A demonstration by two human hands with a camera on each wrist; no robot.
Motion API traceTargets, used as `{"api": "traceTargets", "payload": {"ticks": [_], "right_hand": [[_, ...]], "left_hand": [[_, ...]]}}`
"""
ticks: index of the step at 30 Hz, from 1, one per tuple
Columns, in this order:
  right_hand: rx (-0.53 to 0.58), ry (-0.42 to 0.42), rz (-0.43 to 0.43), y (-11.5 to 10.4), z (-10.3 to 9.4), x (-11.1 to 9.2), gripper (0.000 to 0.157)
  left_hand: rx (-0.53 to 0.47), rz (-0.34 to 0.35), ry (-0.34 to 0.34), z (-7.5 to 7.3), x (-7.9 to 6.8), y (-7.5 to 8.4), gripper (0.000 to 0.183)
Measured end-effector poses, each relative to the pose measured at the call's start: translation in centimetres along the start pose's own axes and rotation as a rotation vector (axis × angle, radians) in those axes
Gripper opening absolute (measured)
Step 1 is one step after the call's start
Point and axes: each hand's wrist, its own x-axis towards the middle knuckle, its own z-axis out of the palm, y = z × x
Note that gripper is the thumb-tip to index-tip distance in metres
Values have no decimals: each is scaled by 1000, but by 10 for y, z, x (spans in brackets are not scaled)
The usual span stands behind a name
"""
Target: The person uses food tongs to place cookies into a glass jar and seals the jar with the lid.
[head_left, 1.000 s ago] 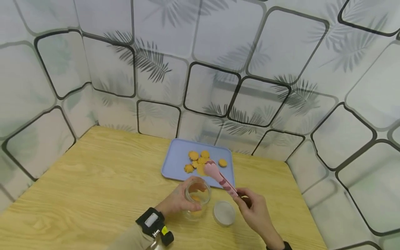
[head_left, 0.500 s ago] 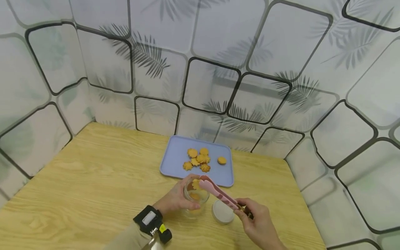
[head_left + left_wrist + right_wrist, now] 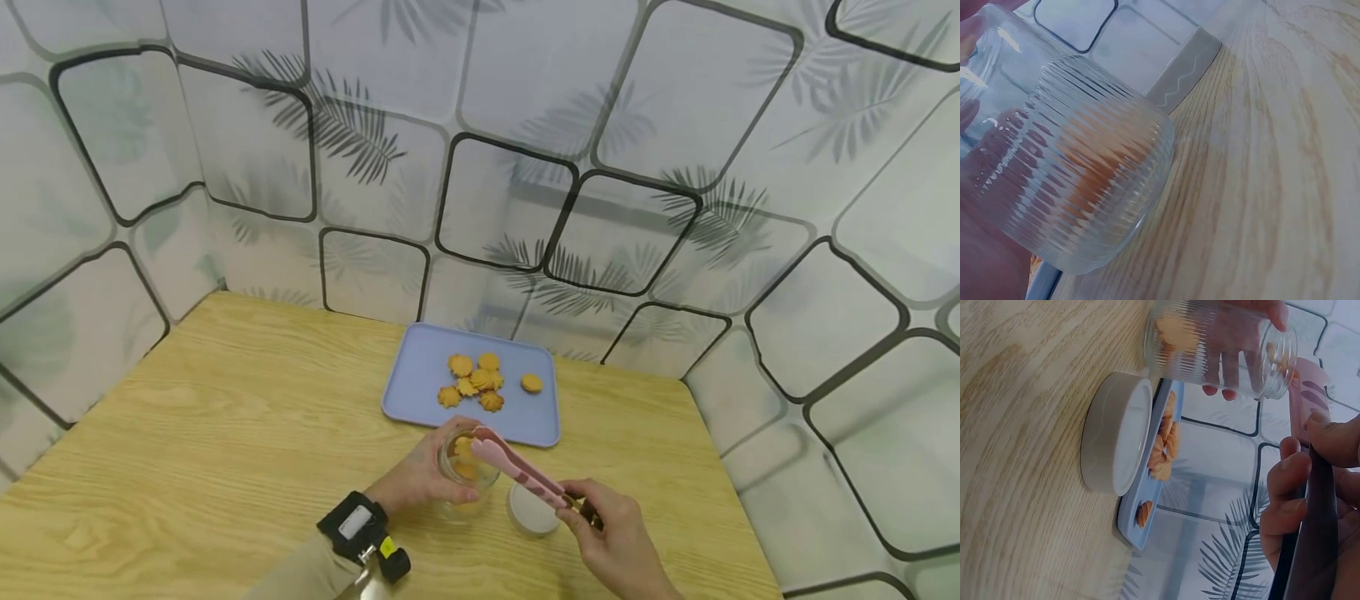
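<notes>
My left hand [image 3: 422, 477] grips a ribbed glass jar [image 3: 1104, 175] round its side, with the mouth uncovered. Through the glass, orange-brown cookies [image 3: 1177, 332] show in the bottom. My right hand [image 3: 617, 533] holds pink tongs [image 3: 519, 471] by their dark handles. The tongs' tips are at the jar's mouth, and a golden cookie [image 3: 463, 448] is by them, just inside the rim. Whether the tips still pinch that cookie is hard to see.
A white round lid [image 3: 531, 512] lies on the wooden table [image 3: 247, 442], right of the jar. Behind, a light blue tray [image 3: 420, 358] bears several flower-shaped cookies [image 3: 483, 380] and one apart at the right [image 3: 532, 383]. A patterned curtain [image 3: 390, 167] surrounds the table's far side.
The tongs have gone from over the tray to the jar's mouth, bringing one cookie from the tray. That cookie has sunk lower into the mouth. The left hand has stayed on the jar.
</notes>
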Motion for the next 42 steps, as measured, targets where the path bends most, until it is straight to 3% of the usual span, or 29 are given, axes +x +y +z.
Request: {"api": "traceTargets", "payload": {"ticks": [7,11,21,29,33,38,42], "right_hand": [[1,-11,15,-1,0,-1,34],[-6,-12,5,0,0,-1,35],[-12,-5,-42,0,0,-2,36],[-18,0,-52,0,-1,-1,37],[-3,13,-43,1,-2,0,37],[19,55,46,10,0,6,35],[-47,7,260,27,7,17,30]], "left_hand": [[-14,25,-5,0,0,-1,73],[-20,10,-4,1,0,0,74],[4,52,-2,1,1,-1,77],[-90,82,-49,1,2,-1,73],[-69,47,-37,1,2,0,73],[-45,38,-25,2,2,-1,71],[-49,71,-25,2,2,-2,70]]}}
